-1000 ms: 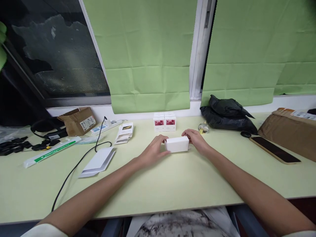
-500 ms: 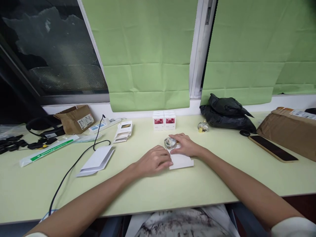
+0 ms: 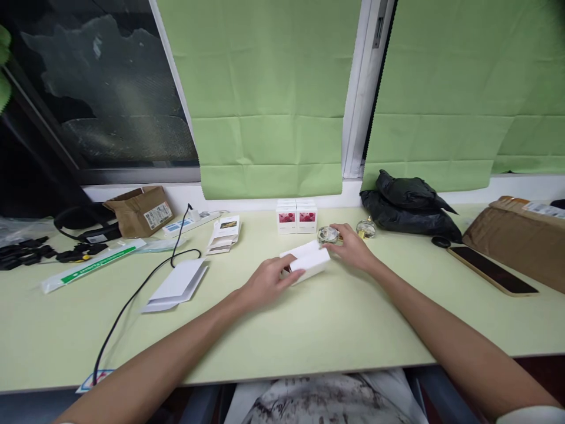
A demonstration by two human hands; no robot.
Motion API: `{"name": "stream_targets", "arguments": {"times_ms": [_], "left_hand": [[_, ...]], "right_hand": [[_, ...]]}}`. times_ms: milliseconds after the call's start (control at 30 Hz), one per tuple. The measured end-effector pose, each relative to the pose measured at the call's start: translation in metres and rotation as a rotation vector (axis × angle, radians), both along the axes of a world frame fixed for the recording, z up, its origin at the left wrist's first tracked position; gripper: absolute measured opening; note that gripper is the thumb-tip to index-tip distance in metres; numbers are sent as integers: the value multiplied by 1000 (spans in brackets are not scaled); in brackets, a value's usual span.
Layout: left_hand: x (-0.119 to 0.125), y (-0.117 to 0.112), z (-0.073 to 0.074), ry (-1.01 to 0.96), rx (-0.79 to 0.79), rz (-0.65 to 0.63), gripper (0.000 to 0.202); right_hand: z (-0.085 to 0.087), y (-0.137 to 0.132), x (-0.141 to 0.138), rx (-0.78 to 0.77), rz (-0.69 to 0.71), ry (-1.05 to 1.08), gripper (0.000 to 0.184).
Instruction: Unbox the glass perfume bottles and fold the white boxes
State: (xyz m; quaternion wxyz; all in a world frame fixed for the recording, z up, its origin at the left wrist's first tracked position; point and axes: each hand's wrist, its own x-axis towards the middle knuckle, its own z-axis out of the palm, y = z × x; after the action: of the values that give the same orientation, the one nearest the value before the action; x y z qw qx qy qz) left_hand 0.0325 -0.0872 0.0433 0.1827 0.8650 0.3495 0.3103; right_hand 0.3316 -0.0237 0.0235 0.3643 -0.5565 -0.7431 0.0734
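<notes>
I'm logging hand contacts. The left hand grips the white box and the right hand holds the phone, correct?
No. The head view shows the right hand holding a small glass bottle, not the phone; the left hand does grip the white box.

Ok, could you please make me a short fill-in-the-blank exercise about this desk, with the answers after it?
1. The left hand holds a white ___.
2. The right hand grips a small bottle; a second bottle stands near a black ___.
3. The phone lies on the table at the person's ___ side.
4. The blinds are ___.
Answers: box; bag; right; green.
</notes>
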Motion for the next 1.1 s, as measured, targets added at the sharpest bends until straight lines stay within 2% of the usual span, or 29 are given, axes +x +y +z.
{"name": "stream_targets", "arguments": {"times_ms": [100,200,300,400,533,700,867,967,1033,1100], "left_hand": [[-7,13,2,-194,-192,156,40],[-16,30,-3,-319,-338,251,46],[-25,46,-12,-312,-432,378,50],[-31,55,-18,-278,-438,440,51],[-35,57,-18,-225,-413,460,52],[-30,47,-14,-180,-359,460,52],[-21,33,-9,-143,-312,349,50],[-18,31,-7,-185,-356,267,47],[-16,32,-7,-271,-361,243,46],[-15,34,-8,-380,-358,240,44]], "right_hand": [[-2,4,9,-42,-70,-48,64],[-6,7,14,-108,-62,-82,63],[-10,9,16,-154,-36,-86,61],[-13,9,17,-182,-27,-102,62],[-14,10,17,-199,-25,-144,63],[-10,10,17,-218,-25,-182,63],[-12,4,16,-237,-21,-216,67],[-9,-1,10,-85,-29,-222,74],[-1,-7,3,72,-15,-172,62],[8,-16,-7,149,20,-68,42]]}}
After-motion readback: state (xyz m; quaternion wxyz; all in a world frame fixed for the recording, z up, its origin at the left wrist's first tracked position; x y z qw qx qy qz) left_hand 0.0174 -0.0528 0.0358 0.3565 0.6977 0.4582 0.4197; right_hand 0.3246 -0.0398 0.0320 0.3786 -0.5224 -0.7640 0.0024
